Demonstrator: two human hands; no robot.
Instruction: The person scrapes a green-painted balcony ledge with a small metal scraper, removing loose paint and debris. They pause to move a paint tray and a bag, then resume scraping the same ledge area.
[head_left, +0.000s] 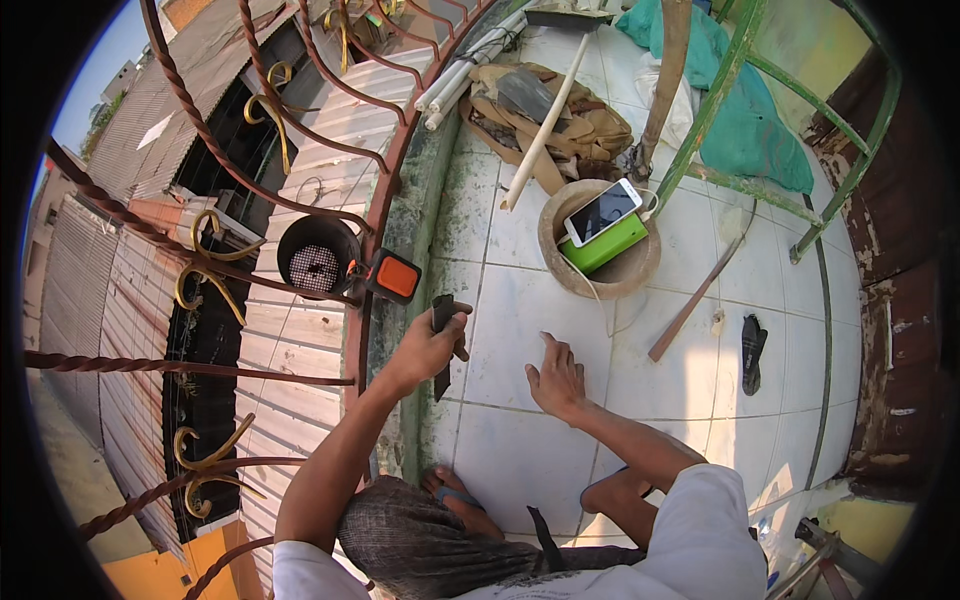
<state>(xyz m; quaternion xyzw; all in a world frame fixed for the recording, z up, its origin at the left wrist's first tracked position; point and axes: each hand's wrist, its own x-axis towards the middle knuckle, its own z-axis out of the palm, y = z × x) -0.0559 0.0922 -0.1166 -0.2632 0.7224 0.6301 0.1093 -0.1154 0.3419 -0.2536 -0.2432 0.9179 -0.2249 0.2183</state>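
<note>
My left hand (427, 349) grips a flat dark strip (443, 382) near the raised green ledge; its material is not clear. My right hand (559, 381) is empty over the white tiled floor (540, 442), its fingers loosely bent and apart. In front of both hands stands a round stone-like bowl (553, 259). A bright green block (609, 249) rests in it, with a white smartphone (604, 211) leaning on top and a white cable (596, 296) trailing out. An orange-and-black square device (394, 277) hangs by the railing, just beyond my left hand.
A twisted iron railing (300, 205) bounds the left side, with a black plastic pot (315, 259) on it. Farther off lie a brown bag (600, 124), a long-handled dustpan (551, 120) and white pipes (457, 75). A wooden stick (694, 300), black folded item (752, 356) and green metal frame (701, 124) are rightward.
</note>
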